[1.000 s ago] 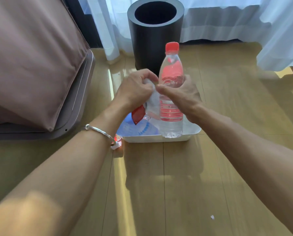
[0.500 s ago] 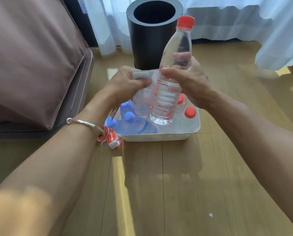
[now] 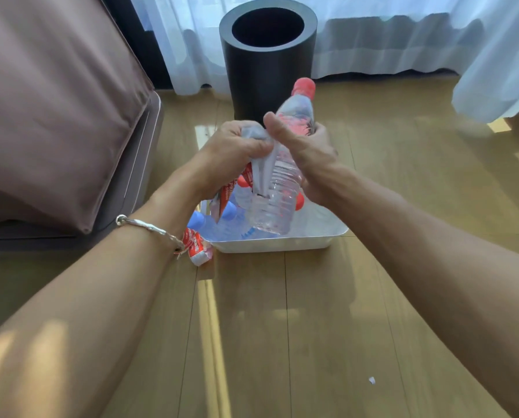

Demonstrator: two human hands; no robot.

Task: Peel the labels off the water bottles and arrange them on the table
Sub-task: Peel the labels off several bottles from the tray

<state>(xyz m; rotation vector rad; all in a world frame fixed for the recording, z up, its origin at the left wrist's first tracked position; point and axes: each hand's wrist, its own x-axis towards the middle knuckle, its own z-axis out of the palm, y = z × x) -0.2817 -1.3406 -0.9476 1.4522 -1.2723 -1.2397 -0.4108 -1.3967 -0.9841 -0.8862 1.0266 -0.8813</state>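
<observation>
We hold the bottle [image 3: 278, 188] tilted in the air above the white tray [image 3: 282, 245], its red cap [image 3: 304, 86] pointing up and away toward the dark bin [image 3: 267, 55]. Our right hand [image 3: 308, 155] is wrapped round its upper half, thumb laid along the near side. The fingers [image 3: 232, 132] of our left hand [image 3: 228, 158] are curled tight on the label [image 3: 253, 135], which is bunched at the top and trails down as a loose strip to the ribbed lower body.

The bottle is thin clear plastic, and we judge it will dent under a hard squeeze. We would keep the grip up near the shoulder, where it looks stiffer. We cannot tell how much water is inside, so we cannot say how heavy it is. The smooth wall looks slippery, which makes a full wrap safer than a pinch.

The label is soft film, light and limp, and probably tears if pulled sideways. We think it is best held close to where it is attached and drawn steadily along the bottle.

Other bottles [image 3: 222, 227], blue-capped and red-capped, lie in the tray. A crumpled label [image 3: 197, 250] lies on the wooden floor [image 3: 282, 327] just beside the tray's near left corner.
</observation>
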